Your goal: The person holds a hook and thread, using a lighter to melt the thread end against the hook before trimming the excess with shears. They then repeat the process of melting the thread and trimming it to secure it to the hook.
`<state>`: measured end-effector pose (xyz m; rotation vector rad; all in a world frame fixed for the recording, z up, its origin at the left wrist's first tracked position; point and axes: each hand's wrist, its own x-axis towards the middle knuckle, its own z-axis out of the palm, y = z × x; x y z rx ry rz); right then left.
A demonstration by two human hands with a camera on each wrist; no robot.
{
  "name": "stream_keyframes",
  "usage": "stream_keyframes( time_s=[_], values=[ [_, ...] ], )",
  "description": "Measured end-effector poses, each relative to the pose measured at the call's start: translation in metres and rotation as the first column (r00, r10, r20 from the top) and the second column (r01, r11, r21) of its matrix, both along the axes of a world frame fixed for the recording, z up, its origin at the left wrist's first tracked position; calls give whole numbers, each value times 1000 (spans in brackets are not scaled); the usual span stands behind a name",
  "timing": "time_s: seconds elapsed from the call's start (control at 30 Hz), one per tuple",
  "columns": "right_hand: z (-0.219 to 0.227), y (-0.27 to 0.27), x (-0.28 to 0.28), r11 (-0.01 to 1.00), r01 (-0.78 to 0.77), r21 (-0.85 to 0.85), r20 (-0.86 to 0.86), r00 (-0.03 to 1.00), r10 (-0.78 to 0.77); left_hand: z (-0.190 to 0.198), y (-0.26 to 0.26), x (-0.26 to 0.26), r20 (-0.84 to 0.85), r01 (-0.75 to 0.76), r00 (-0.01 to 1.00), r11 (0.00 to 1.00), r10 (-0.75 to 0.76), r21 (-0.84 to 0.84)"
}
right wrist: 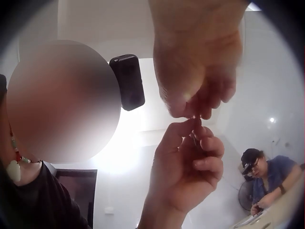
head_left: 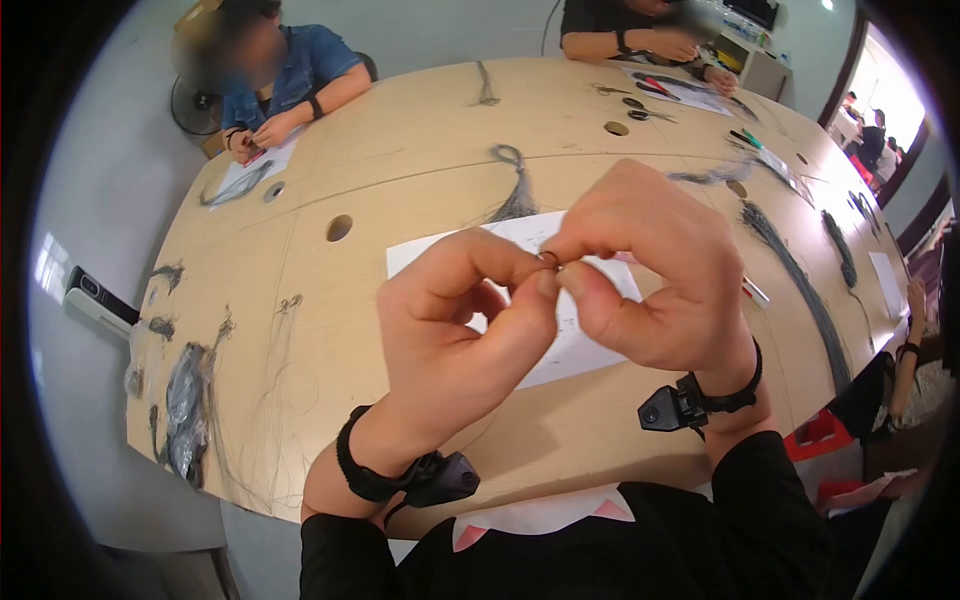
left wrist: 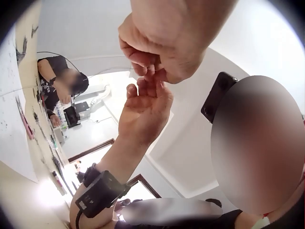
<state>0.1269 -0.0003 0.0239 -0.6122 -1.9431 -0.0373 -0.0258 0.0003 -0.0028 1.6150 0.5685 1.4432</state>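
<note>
Both hands are raised over the table with their fingertips meeting. My left hand (head_left: pixel 455 320) pinches a thin dark strand (head_left: pixel 547 257) between thumb and forefinger. From the other side, my right hand (head_left: pixel 665 275) pinches the same strand, which curves in a small loop above the thumbs. The fingertips hide most of it. Beneath the hands lies a printed white sheet (head_left: pixel 420 258), partly covered by them in the head view. Just beyond the sheet is a knotted bundle of grey strands (head_left: pixel 515 190).
Grey strand bundles (head_left: pixel 800 275) stretch along the right side. At the left edge lie a plastic bag (head_left: pixel 187 400) and loose strand tangles (head_left: pixel 225 325). Scissors (head_left: pixel 648 112) rest near the far side. Two people sit across the table (head_left: pixel 330 290), which has round holes.
</note>
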Motion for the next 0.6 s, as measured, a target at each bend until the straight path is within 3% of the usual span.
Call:
stream_keyframes(
  time_s=[0.27, 0.6],
  values=[
    [0, 0, -6, 988, 76, 136, 82, 993, -87, 3, -1, 0, 4, 28, 1000, 998, -28, -64],
    [-3, 4, -11, 963, 60, 265, 86, 993, -85, 3, -3, -1, 80, 99, 993, 991, -92, -90]
  ],
)
